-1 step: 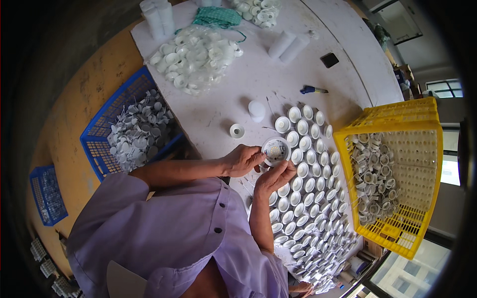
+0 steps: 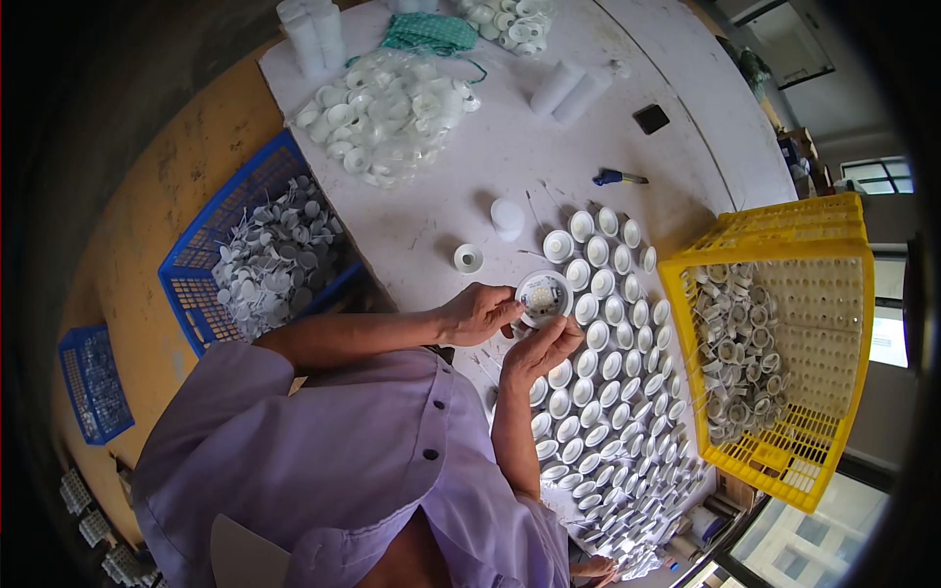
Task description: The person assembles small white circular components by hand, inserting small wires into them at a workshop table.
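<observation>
Between my two hands is a round white LED lamp housing (image 2: 544, 298), its open face turned up and a board with small yellowish LEDs inside. My left hand (image 2: 482, 316) pinches its left rim. At its lower right edge, the fingers of my right hand (image 2: 542, 350) are closed on it; part of those fingertips is hidden. Just beyond the hands, a small white cup-shaped part (image 2: 468, 259) and a white dome cover (image 2: 507, 219) stand on the white table (image 2: 412, 220). Rows of white lamp housings (image 2: 611, 366) spread out beside my right hand.
A yellow crate (image 2: 765, 475) of white parts rests tilted at the right. Left of the table is a blue basket (image 2: 186, 284) of white discs. Farther back lie bagged white covers (image 2: 387, 118), a blue cutter (image 2: 619, 177) and a black square object (image 2: 650, 119). Another person's hand (image 2: 595, 567) shows at the bottom.
</observation>
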Motion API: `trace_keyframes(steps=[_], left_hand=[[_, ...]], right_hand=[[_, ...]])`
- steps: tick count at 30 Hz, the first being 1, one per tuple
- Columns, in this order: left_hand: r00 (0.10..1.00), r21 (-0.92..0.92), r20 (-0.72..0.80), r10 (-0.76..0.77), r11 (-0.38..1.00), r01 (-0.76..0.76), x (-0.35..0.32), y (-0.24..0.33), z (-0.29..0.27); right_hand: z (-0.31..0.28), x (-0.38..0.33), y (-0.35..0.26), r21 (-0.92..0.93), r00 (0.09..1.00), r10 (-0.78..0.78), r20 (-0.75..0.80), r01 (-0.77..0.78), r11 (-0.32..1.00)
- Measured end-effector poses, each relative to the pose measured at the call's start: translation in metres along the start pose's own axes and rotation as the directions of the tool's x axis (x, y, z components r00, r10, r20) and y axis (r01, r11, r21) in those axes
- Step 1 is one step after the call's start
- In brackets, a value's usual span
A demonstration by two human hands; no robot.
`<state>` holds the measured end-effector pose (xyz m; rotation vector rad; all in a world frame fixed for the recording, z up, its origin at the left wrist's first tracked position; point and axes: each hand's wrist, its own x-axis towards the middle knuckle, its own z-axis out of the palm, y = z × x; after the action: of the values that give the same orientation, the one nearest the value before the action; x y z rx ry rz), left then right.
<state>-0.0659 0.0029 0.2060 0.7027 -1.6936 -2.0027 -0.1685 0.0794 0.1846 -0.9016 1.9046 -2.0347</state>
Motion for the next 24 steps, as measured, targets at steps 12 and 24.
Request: trace_keyframes(steps=[12,24], left_hand=[[0.995,0.163,-0.102,0.017,0.987,0.000,-0.007,-0.013,-0.021],[0.922,-0.065,-0.363,-0.135,0.991,0.120,-0.020,-0.023,-0.120]], right_hand=[[0.016,0.005,0.018,0.182,0.939,0.277,0.205,-0.314,0.932],[0.037,0.041,0.044,-0.208,0.916,0.227,0.331,-0.164,0.964]])
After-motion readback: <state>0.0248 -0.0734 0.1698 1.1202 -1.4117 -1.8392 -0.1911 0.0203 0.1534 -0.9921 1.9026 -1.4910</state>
